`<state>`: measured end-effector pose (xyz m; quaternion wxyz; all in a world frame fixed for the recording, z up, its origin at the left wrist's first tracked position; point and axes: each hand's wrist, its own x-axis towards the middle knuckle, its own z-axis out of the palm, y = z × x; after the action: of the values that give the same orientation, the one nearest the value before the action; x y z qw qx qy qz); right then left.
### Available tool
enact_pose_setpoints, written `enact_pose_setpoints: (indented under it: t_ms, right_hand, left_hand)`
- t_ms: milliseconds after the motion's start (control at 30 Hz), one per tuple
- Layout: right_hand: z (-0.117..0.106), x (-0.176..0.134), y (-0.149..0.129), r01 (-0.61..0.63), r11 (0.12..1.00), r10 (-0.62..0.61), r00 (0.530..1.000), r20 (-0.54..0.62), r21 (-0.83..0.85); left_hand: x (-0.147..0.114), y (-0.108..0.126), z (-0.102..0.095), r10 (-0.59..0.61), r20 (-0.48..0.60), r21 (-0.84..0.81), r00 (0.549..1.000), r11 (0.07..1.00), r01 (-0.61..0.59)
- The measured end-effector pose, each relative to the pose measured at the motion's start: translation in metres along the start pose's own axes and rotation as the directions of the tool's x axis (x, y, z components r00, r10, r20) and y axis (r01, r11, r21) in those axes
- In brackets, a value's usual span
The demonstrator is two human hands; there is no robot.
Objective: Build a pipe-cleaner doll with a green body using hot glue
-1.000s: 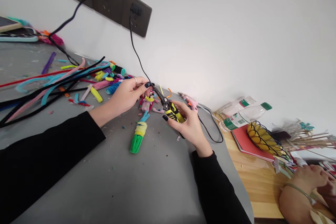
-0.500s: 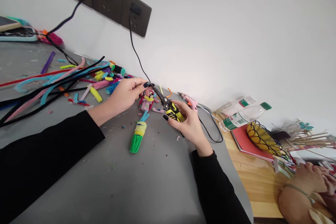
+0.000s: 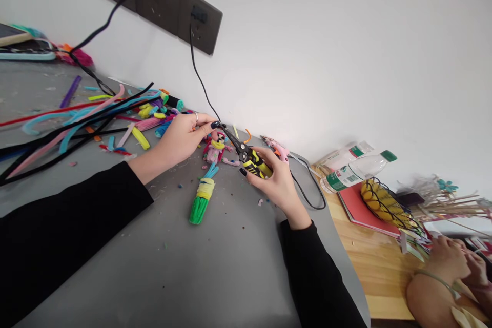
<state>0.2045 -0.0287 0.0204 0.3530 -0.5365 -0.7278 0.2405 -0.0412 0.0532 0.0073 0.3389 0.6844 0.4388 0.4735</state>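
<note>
The right hand (image 3: 279,179) is wrapped around the yellow and black handles of a pair of black metal pliers (image 3: 243,151). Their thin nose points up and away, right to the tips of the left hand (image 3: 183,134). The left thumb and finger come close together there, but what they may be pinching is too small to tell.

Just below the pliers' nose is a small, fuzzy pink doll with a yellow neck band (image 3: 214,151). Nearer the person, below both hands, lies a fuzzy green and yellow bundle with blue ends (image 3: 201,200). Beside the right hand, on its far side, is a pink glue gun (image 3: 279,148). Left of the left hand is a messy heap of long, fuzzy, bendy sticks (image 3: 92,113).

The pliers look hard, stiff and a bit heavy, so the fat handles seem the best place to hold. The doll looks light, soft and easy to squash. Its middle seems safer to hold than its thin little limbs, which might bend.
</note>
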Motion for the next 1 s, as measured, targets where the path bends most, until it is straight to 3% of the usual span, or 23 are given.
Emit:
enact_pose_setpoints:
  t_ms: [300, 567, 800, 1000]
  right_hand:
    - [0.004, 0.001, 0.0, 0.049, 0.996, -0.053, 0.997, -0.048, -0.079]
    - [0.008, 0.002, 0.001, -0.01, 0.99, -0.001, 0.997, -0.082, -0.14]
    - [0.01, 0.002, 0.001, -0.022, 0.99, 0.009, 0.996, -0.093, -0.138]
    - [0.009, 0.002, 0.0, -0.026, 0.992, 0.013, 0.994, -0.105, -0.122]
  left_hand:
    - [-0.004, 0.009, -0.001, 0.027, 0.022, 0.017, 0.999, 0.999, -0.027]
    - [-0.005, 0.009, -0.001, 0.04, 0.111, 0.009, 0.993, 0.999, -0.041]
    - [-0.006, 0.009, 0.002, 0.026, 0.094, -0.101, 0.995, 0.995, -0.017]
    - [-0.006, 0.01, 0.001, -0.008, 0.055, -0.08, 0.998, 0.997, 0.012]
